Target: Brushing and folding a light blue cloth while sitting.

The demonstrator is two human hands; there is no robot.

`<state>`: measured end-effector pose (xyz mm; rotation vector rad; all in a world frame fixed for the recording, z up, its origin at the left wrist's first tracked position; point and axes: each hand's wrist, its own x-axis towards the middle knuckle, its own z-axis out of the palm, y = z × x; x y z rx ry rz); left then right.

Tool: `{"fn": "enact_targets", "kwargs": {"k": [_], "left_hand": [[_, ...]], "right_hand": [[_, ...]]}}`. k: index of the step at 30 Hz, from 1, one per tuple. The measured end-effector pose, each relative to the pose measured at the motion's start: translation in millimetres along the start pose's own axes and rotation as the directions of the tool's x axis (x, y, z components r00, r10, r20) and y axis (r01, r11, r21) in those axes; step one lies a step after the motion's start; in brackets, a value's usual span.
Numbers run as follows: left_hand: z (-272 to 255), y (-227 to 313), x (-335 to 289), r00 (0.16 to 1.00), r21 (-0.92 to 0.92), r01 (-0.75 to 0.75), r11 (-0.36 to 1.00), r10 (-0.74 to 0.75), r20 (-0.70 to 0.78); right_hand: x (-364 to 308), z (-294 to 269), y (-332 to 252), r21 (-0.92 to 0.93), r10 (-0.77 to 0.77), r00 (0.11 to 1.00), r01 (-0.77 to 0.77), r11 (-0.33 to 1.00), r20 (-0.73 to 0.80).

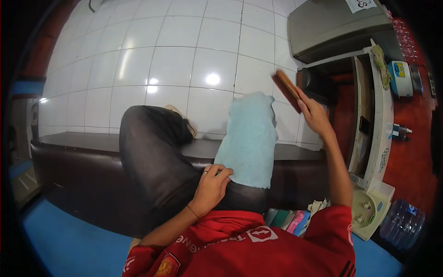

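A light blue towel (251, 134) lies draped over my right thigh and knee. At its near left corner my left hand (212, 187) rests with curled fingers, pinching the towel's edge. Out to the right, my right hand (314, 113) grips a wooden brush (288, 87) by one end. The brush is raised beyond the towel's right side, clear of the cloth, its dark bristle side facing left and slightly blurred. My left leg (152, 143) in dark trousers is bent beside the towel.
I sit on a dark brown padded bench (83, 161). Folded cloths (288, 221) lie by my right hip. A white cabinet (376, 134) with open shelves, a grey refrigerator (339, 27), a water dispenser (369, 210) and a large water bottle (403, 224) stand to the right. White floor tiles (175, 64) spread ahead.
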<state>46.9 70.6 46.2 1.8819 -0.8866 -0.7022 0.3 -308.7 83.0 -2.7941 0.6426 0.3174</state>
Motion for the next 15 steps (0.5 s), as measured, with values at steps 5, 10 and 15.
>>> {"fn": "enact_targets", "kwargs": {"k": [5, 10, 15], "left_hand": [[-5, -10, -1, 0.999, -0.053, -0.026, 0.998, 0.024, -0.037], [-4, -10, 2, 0.999, -0.043, -0.036, 0.998, 0.036, -0.005], [-5, -14, -3, 0.997, -0.018, -0.053, 0.998, 0.053, 0.051]], "right_hand": [[-87, 27, -95, 0.32, -0.521, 0.85, 0.517, 0.794, -0.079], [-107, 79, -36, 0.34, 0.093, 0.971, -0.014, 0.94, -0.218], [-127, 101, 4, 0.489, 0.404, 0.909, -0.308, 0.816, -0.102]]}}
